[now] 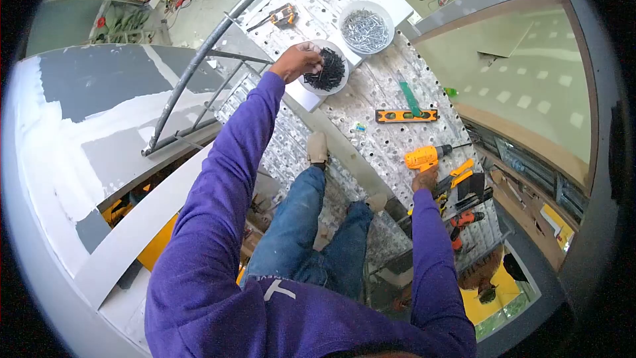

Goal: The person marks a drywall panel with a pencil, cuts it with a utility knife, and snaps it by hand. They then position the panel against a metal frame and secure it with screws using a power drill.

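Note:
My left hand (298, 61) is at the near-left rim of a white bucket (342, 86) filled with black screws (328, 71). Its fingers are pinched together over the screws; what is between them is too small to make out. Lower on the right, my right hand (425, 179) is closed around the handle of a yellow drill (424, 156), whose dark chuck and bit point right. Beside that hand lie yellow-handled tools (462, 174) and a dark flat tool (471, 189). A second white bucket (391, 16) holds silvery screws (365, 30).
Perforated metal scaffold planks (361, 103) carry an orange spirit level (391, 116), a green tool (409, 98), an orange-and-black tape measure (284, 16) and a red drill (467, 218). A curved metal rail (199, 59) runs at left. Open gaps show below the planks.

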### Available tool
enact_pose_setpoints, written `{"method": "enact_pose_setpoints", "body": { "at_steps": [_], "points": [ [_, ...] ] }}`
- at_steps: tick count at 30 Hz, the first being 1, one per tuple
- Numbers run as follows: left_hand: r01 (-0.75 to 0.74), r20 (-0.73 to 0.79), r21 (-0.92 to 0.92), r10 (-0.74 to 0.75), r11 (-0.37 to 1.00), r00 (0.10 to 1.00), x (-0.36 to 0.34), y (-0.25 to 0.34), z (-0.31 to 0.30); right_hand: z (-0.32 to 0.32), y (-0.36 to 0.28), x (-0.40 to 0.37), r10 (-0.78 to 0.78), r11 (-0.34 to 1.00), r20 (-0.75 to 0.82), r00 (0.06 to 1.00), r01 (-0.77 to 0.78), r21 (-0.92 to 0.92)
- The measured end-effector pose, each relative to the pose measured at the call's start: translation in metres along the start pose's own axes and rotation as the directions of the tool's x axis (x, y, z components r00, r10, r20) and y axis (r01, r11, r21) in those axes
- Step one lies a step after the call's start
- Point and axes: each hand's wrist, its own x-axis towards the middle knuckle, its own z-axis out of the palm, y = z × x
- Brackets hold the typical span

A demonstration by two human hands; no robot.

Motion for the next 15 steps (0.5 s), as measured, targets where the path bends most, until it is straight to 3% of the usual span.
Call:
{"method": "enact_pose_setpoints", "body": {
  "at_steps": [3,6,7,10,13,15],
  "points": [
    [-0.026,0.061,-0.083,0.031,0.996,0.998,-0.002,-0.006,-0.007,-0.004,-0.002,-0.003,-0.027,1.000,-0.016,0.999,0.027,-0.012],
    [-0.006,0.129,-0.307,0.048,0.952,0.990,-0.007,-0.003,-0.004,-0.006,-0.002,-0.007,-0.015,1.000,0.007,1.000,0.015,0.008],
    [0.014,0.033,-0.302,-0.004,0.953,0.999,-0.012,0.001,0.005,-0.009,-0.004,-0.008,-0.001,1.000,0.023,1.000,0.000,0.020],
    [0.017,0.039,-0.333,-0.004,0.943,0.999,-0.007,-0.002,0.003,-0.013,-0.008,-0.011,-0.013,1.000,0.011,1.000,0.013,-0.029],
    [-0.044,-0.010,-0.220,0.043,0.975,0.999,-0.010,0.000,0.005,-0.016,-0.017,-0.011,0.057,0.995,0.057,0.997,-0.052,-0.090],
    [-0.152,-0.008,-0.244,0.155,0.958,0.988,-0.016,-0.006,0.009,-0.022,-0.020,-0.013,0.080,0.996,0.064,0.995,-0.078,-0.030]
  ]
}}
